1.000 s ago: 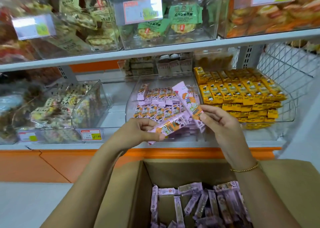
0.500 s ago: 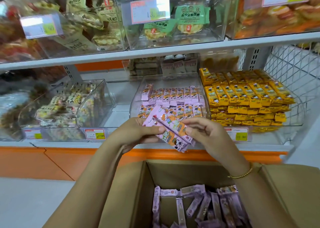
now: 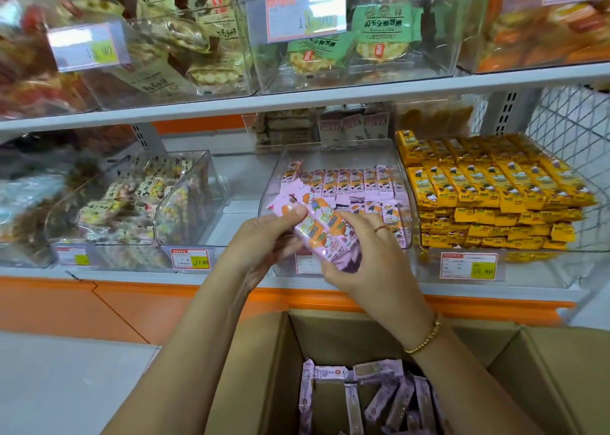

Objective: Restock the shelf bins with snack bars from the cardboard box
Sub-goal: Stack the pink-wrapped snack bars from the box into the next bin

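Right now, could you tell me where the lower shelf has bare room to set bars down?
Bare shelf shows between the left snack bin and the pink bin, whose front the held pink bars hide. The yellow bin is stacked full.

You are holding a bundle of pink snack bars (image 3: 325, 233) in front of the middle clear bin (image 3: 274, 187). Your left hand (image 3: 260, 240) is pinching its upper end with the thumb on top, and your right hand (image 3: 373, 263) is cupping its lower end. Rows of matching pink bars (image 3: 350, 180) are lying in that bin, with stacked yellow bars (image 3: 488, 183) sitting just beside it on the right. Below, loose pink bars (image 3: 379, 398) are lying in the open cardboard box (image 3: 264, 368).
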Motion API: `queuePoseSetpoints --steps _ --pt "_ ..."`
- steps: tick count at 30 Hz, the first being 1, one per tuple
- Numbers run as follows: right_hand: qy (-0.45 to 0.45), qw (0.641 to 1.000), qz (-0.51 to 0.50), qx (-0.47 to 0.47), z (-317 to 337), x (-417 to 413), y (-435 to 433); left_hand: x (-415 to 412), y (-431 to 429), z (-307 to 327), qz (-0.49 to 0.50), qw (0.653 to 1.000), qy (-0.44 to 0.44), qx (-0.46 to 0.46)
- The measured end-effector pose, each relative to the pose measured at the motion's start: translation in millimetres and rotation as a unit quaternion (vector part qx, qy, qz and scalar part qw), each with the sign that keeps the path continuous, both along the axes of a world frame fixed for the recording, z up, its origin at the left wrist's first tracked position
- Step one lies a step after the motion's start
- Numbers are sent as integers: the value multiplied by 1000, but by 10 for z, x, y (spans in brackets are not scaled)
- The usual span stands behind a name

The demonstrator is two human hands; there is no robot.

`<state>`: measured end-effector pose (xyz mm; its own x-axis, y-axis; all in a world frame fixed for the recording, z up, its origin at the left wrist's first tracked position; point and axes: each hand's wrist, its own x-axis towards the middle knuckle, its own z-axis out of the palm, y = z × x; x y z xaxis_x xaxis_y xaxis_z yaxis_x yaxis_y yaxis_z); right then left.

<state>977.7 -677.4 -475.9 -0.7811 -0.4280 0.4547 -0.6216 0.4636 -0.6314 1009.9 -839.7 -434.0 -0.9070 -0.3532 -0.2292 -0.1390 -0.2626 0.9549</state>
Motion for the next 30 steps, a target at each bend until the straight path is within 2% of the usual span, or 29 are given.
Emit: queuePoseSetpoints --steps 2,3,4,5,6,7,8,13,22,26,30 --pt "-3 999 -31 -8 59 -129 -101 -21 -40 3 -2 1000 17 -24" --pt "-17 999 -52 -5 86 -250 -158 -30 -65 -15 14 997 13 -73" --pt "-34 996 -77 3 102 -406 -218 -45 -109 -55 48 985 1 -166" --pt "-49 993 -106 17 111 -584 -285 -56 -168 -110 91 951 -18 -296" --pt "-60 989 -132 31 120 -770 -355 -57 -225 -168 124 900 -36 -417" --pt "-72 985 -150 43 129 -937 -427 -55 -279 -227 140 854 -45 -499" --pt "-83 982 -158 58 141 -1084 -507 -51 -324 -274 144 829 -49 -537" --pt "-122 969 -161 140 97 -1514 -982 -83 -461 -375 126 819 -31 -559" --pt "-207 972 -99 47 45 -1655 -1306 -62 -519 -466 120 835 4 -538" --pt "-180 978 -84 67 91 -1580 -1215 -19 -555 -500 111 845 22 -523" --pt "-116 991 -48 -39 141 -1179 -971 107 -440 -526 115 837 81 -528"
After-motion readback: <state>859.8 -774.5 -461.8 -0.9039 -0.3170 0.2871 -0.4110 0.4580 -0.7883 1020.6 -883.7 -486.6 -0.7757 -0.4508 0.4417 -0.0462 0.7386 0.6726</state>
